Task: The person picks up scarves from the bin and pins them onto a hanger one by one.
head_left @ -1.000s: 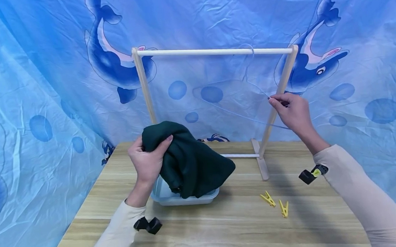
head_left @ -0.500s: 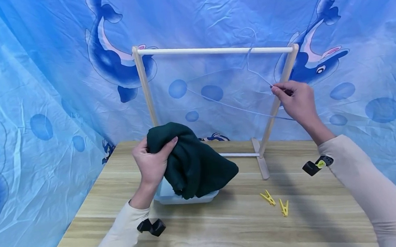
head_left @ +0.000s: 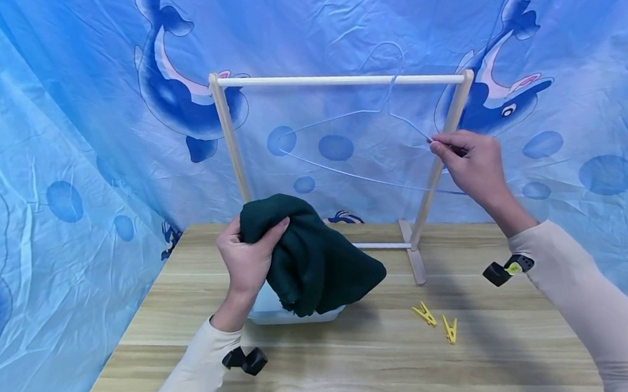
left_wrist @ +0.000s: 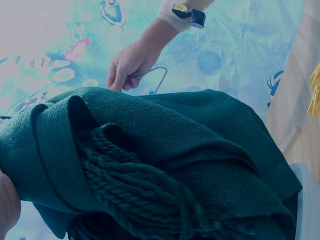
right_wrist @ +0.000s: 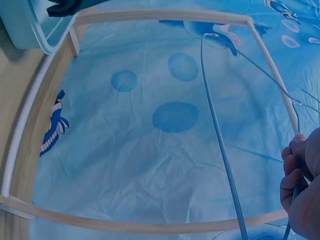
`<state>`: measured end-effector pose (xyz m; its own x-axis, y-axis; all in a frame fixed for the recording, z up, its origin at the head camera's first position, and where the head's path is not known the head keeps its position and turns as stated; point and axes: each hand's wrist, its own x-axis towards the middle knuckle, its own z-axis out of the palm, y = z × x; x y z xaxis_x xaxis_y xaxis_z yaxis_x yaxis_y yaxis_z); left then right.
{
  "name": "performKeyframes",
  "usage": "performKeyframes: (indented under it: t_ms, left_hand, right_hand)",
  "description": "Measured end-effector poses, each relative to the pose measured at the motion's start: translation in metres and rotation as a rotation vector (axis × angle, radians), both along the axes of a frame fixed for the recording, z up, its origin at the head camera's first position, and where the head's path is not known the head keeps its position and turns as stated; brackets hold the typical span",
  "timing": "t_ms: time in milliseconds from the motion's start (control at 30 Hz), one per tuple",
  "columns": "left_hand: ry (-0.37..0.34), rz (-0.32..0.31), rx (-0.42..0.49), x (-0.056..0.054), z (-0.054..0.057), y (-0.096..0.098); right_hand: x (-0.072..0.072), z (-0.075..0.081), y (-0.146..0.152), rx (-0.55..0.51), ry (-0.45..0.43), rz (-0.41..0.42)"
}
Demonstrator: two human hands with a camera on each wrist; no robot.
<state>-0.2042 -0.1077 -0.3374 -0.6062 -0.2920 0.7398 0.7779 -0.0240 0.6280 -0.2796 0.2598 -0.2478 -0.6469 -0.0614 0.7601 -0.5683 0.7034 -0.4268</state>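
My left hand (head_left: 246,260) grips a bunched dark green scarf (head_left: 324,257), thumb across its top fold. In the left wrist view, a twisted fringe (left_wrist: 145,185) hangs out of its folds. My right hand (head_left: 472,162) pinches a thin wire hanger (head_left: 409,126) by its right shoulder. The hanger's hook stands above the white top rail (head_left: 305,81) of a small wooden rack, and its body overlaps the rack's opening. In the right wrist view, the fingers curl around the hanger wire (right_wrist: 217,135).
A pale blue plastic basin (head_left: 296,317) sits under the scarf, partly hidden by it. Two yellow clothespins, one (head_left: 425,314) beside the other (head_left: 451,330), lie on the wooden table (head_left: 360,364). The rack's right foot (head_left: 416,265) is behind them. A dolphin-print curtain hangs at the back.
My right hand has risen slightly and moved right, and the hanger's hook has come up above the rail. My left hand has shifted a little to the right with the scarf.
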Motion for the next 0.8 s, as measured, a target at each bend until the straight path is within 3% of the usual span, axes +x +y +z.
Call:
performKeyframes:
  t_ms: [467, 800]
  left_hand:
    - [0.012, -0.012, 0.008, 0.005, 0.004, 0.004]
    - [0.052, -0.002, 0.032, 0.013, 0.006, 0.007]
  right_hand:
    - [0.002, -0.035, -0.009, 0.041, 0.040, 0.157]
    - [0.003, -0.073, -0.026, 0.022, -0.010, 0.264]
